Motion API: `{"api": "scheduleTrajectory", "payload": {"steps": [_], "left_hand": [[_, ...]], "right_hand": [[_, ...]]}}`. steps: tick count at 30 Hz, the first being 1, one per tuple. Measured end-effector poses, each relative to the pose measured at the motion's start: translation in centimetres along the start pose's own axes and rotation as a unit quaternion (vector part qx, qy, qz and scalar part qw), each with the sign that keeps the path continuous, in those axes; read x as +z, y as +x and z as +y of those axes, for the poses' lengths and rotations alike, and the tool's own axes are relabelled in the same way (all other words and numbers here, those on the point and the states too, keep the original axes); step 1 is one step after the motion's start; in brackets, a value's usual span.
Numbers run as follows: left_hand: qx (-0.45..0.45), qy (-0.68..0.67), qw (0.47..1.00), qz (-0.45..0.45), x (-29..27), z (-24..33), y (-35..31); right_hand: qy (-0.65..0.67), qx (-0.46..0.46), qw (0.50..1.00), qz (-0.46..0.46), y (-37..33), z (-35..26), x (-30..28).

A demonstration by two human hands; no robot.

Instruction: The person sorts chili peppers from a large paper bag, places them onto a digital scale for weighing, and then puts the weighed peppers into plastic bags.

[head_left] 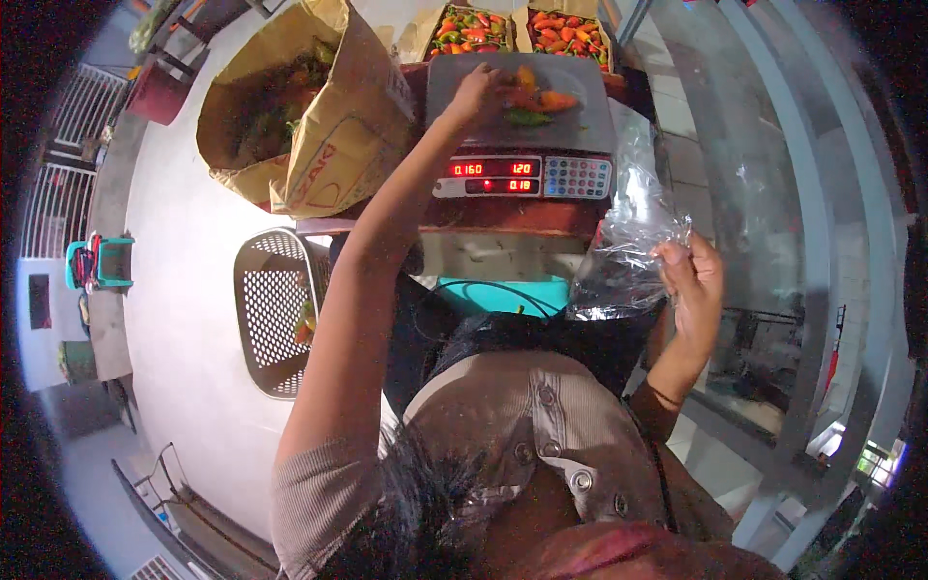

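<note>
My left hand [478, 92] reaches over the grey pan of a digital scale [580, 135], its fingers curled down at a small pile of chili peppers [553, 101]. Orange, red and green ones lie there, partly covered by the fingers. To the right of the scale, my right hand [698, 280] pinches the edge of a clear plastic bag [628, 251] between thumb and fingers. The bag hangs down beside the table edge and looks crumpled; I make out nothing inside it. Red digits glow on the scale's front display.
A large brown paper sack [358, 126] with peppers inside stands left of the scale. Behind it are two boxes of red and green peppers, a left box [471, 48] and a right box [604, 43]. A white perforated basket [275, 309] stands lower left. Grey metal framing [822, 193] rises at right.
</note>
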State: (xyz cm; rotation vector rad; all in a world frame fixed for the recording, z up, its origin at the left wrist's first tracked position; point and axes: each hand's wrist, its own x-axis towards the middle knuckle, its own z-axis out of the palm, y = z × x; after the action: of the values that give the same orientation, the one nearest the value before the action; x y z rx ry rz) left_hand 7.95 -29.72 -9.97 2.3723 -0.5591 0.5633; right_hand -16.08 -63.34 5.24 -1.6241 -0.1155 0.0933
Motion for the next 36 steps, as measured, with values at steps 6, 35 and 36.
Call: {"api": "scheduleTrajectory", "payload": {"steps": [6, 35, 36], "left_hand": [[-0.121, -0.286, 0.950, 0.005, 2.5, -3.3, -1.9], [-0.361, -0.560, 0.703, -0.249, -8.8, 17.6, -8.9], [-0.315, -0.497, 0.749, -0.305, -8.8, 17.2, -9.8]], "right_hand": [[0.004, -0.013, 1.000, 0.017, 0.1, -0.5, 0.6], [-0.362, -0.257, 0.839, -0.315, 3.3, 0.2, 8.4], [-0.374, -0.277, 0.820, -0.333, 3.5, 1.0, 9.2]]}}
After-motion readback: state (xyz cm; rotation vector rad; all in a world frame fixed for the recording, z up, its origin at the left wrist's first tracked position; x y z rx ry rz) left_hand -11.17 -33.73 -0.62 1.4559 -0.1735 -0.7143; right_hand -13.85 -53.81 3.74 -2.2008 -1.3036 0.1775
